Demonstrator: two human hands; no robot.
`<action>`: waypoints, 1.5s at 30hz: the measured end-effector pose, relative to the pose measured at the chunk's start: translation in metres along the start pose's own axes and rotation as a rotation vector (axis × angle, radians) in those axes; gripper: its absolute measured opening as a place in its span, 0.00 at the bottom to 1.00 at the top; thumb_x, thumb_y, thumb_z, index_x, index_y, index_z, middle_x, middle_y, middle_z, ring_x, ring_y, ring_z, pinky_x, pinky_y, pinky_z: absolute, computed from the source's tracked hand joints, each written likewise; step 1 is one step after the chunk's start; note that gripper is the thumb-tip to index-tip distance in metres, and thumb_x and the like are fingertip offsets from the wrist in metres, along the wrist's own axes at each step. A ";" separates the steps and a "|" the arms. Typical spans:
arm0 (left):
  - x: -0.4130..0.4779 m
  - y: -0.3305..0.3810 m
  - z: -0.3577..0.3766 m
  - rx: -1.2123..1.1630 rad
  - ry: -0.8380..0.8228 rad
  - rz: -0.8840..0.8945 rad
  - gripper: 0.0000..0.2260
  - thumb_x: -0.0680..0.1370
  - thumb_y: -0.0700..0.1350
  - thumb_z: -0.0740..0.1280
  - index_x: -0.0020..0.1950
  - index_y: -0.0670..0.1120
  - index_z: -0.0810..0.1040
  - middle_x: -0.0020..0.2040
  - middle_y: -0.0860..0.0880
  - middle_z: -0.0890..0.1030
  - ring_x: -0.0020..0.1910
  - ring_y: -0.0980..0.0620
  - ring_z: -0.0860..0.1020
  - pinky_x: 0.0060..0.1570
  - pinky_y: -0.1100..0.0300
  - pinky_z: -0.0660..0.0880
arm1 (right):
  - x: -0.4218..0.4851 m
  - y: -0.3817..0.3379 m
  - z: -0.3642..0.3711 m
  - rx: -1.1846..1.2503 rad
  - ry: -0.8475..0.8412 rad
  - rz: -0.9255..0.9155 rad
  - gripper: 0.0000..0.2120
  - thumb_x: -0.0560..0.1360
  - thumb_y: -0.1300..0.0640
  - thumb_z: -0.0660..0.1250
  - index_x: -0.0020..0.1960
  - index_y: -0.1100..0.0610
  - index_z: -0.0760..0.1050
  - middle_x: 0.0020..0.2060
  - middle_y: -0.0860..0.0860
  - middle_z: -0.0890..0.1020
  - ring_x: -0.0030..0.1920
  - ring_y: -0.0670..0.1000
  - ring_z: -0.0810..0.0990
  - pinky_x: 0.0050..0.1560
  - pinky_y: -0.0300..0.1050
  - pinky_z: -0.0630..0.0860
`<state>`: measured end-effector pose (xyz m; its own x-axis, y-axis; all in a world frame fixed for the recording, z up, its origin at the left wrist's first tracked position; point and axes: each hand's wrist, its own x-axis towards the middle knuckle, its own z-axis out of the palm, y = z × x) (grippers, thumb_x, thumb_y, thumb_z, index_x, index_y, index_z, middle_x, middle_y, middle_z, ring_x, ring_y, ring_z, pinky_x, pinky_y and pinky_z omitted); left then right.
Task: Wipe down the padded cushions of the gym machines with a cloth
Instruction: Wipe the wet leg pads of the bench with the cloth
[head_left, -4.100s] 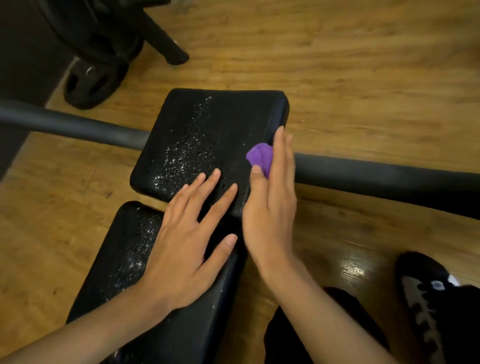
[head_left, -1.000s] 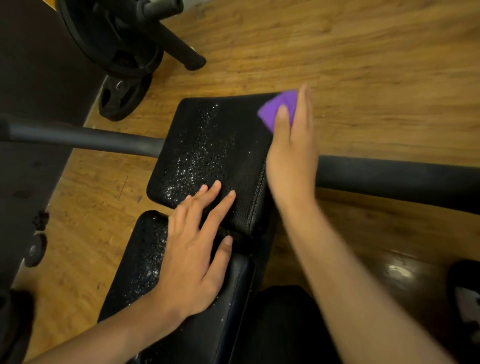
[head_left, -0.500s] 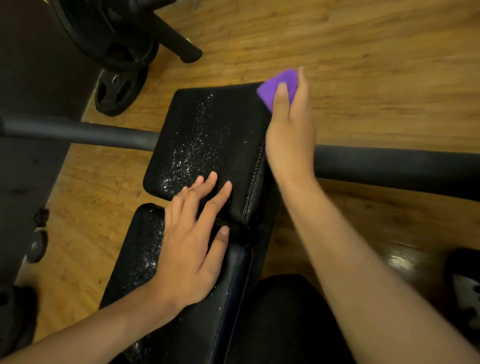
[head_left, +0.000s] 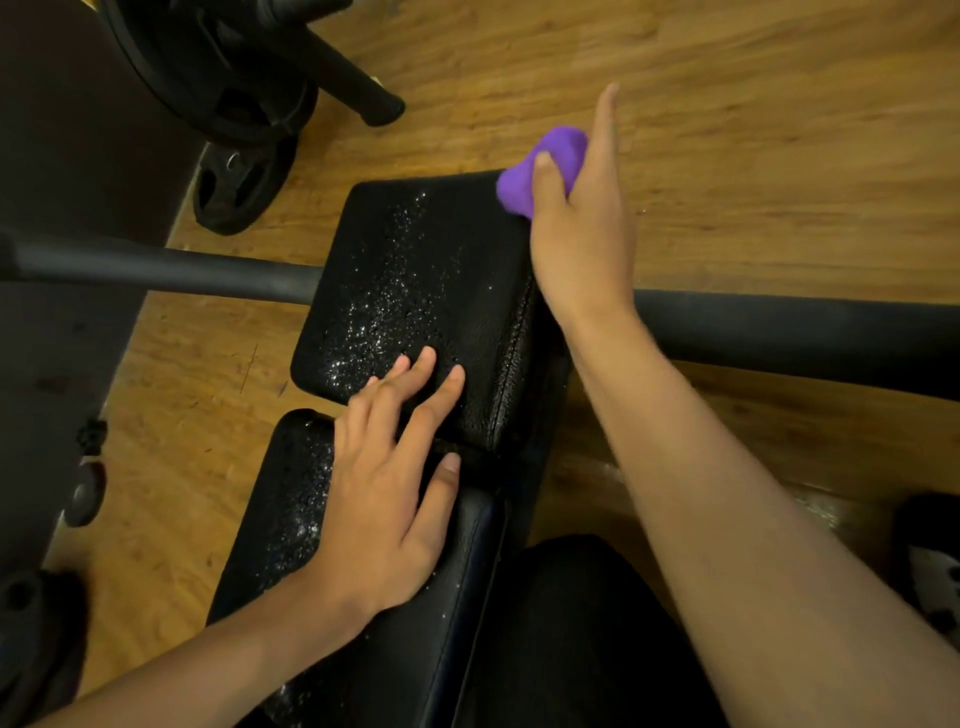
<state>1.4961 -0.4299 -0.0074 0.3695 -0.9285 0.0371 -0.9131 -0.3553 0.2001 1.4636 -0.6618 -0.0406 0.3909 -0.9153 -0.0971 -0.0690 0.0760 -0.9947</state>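
Grained black cushion (head_left: 431, 270) beaded with droplets, right hand (head_left: 582, 244) pinching bunched purple cloth (head_left: 563, 148) at its corner, left hand (head_left: 384, 509) spread flat

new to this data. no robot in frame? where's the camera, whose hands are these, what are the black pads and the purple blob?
There is no robot here. A person works bare-handed, and the one wide-angle camera sits on their head looking forward and down, so both arms enter from the bottom edge. The black pads are two leather-like padded cushions of a gym machine, the far cushion and the near cushion. Both are speckled with glistening droplets on their left parts. The left hand lies flat, fingers spread, across the gap between them. The right hand grips a bunched purple cloth at the far cushion's far right corner, index finger straight. A black padded bar crosses behind that cushion. Black weight plates sit top left on the wooden floor.
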 end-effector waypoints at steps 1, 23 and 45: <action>0.000 0.000 0.000 0.001 0.000 -0.002 0.25 0.83 0.48 0.59 0.80 0.45 0.67 0.80 0.45 0.66 0.81 0.45 0.61 0.75 0.38 0.61 | -0.003 -0.002 0.001 -0.006 0.025 -0.005 0.29 0.86 0.52 0.56 0.84 0.53 0.50 0.82 0.52 0.58 0.81 0.53 0.56 0.78 0.50 0.59; 0.000 -0.003 0.000 -0.019 -0.024 -0.001 0.26 0.81 0.48 0.58 0.80 0.50 0.65 0.81 0.46 0.65 0.81 0.45 0.60 0.74 0.39 0.60 | -0.160 0.008 0.021 -0.088 0.098 -0.063 0.28 0.85 0.52 0.51 0.83 0.50 0.48 0.83 0.48 0.49 0.83 0.49 0.48 0.79 0.38 0.52; 0.001 -0.001 0.001 -0.006 -0.018 0.003 0.26 0.82 0.47 0.59 0.80 0.47 0.66 0.80 0.47 0.65 0.81 0.45 0.60 0.77 0.39 0.58 | -0.007 0.010 -0.002 0.029 -0.044 0.038 0.27 0.87 0.51 0.53 0.83 0.57 0.51 0.82 0.52 0.56 0.81 0.49 0.54 0.73 0.29 0.47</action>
<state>1.4975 -0.4300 -0.0087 0.3632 -0.9315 0.0199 -0.9132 -0.3517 0.2058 1.4579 -0.6555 -0.0498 0.4282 -0.8935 -0.1355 -0.0583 0.1224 -0.9908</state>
